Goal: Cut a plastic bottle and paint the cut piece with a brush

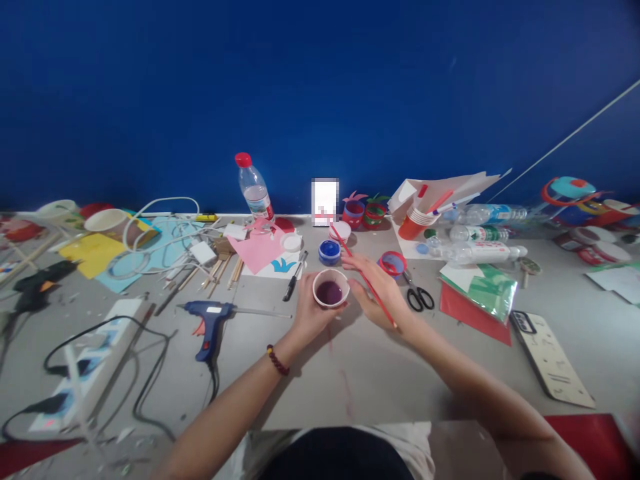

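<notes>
The left hand [309, 308] holds a white paper cup [332, 274] above the middle of the desk [300, 400], its fingers curled round the cup's side. The cup tilts slightly, its mouth up, and purple liquid [329, 293] shows at the bottom. A bead bracelet [278, 360] circles the left wrist.

The right hand [377, 287] is just right of the cup, fingers close together round a thin red stick [380, 301] that slants towards the far edge; whether its thumb touches the cup, I cannot tell.

Beyond the hands stand a blue jar [329, 256] and, nearer the far edge, a white jar [341, 231]. A red pot [392, 264] is right of the right hand, with scissors [421, 300] just beside it. A black pen [290, 288] lies left of the cup, and a blue glue gun [213, 327] further left.

By the far edge, a bottle [256, 193] with a red cap stands upright. A power strip [95, 360] lies towards the near left corner, and a phone [553, 360] towards the near right corner, below a green packet [493, 293].
</notes>
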Motion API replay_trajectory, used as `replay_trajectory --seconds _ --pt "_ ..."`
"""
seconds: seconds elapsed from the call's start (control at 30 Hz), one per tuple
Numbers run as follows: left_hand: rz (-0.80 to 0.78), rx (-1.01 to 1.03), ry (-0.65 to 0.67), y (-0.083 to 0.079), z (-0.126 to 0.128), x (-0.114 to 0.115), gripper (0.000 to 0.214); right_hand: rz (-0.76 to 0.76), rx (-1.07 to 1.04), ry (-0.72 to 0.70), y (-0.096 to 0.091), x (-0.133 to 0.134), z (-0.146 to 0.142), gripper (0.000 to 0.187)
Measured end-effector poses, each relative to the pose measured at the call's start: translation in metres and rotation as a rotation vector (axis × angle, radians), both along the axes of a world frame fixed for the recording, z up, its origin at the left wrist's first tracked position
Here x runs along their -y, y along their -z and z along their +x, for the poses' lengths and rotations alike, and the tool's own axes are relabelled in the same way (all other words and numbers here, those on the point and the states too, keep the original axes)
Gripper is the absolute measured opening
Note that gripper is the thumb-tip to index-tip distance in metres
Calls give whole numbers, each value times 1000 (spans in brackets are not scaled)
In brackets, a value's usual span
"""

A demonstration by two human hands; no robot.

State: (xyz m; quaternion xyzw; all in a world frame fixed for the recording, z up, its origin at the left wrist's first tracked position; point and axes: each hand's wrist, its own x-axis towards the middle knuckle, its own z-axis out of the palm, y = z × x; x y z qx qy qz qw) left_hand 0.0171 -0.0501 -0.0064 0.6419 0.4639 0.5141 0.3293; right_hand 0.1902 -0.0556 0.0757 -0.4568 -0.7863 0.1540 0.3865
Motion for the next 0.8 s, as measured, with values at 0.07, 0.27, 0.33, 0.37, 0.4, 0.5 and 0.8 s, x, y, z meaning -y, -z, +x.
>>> replay_trajectory --seconds 0.07,0.27,0.33,0.37,0.4,0.5,0.8 --pt "-15 2 -6 0 0 0 54 21 3 24 18 9 0 47" --pt "-66 71 -77 5 1 -1 65 -24 -52 53 48 20 -10 72" --pt "-63 60 -89 5 1 -1 63 -37 -90 53 52 19 -14 74" --pt "-54 46 -96 6 1 -1 62 -37 -113 52 54 19 -16 74" --pt "-44 27 -104 6 1 -1 61 -33 -136 49 56 17 -18 75" --pt "-20 -33 -130 7 1 -2 61 -20 -185 36 63 14 -20 79" --pt "15 -132 -138 4 -2 -4 54 115 -114 85 65 8 -29 81"
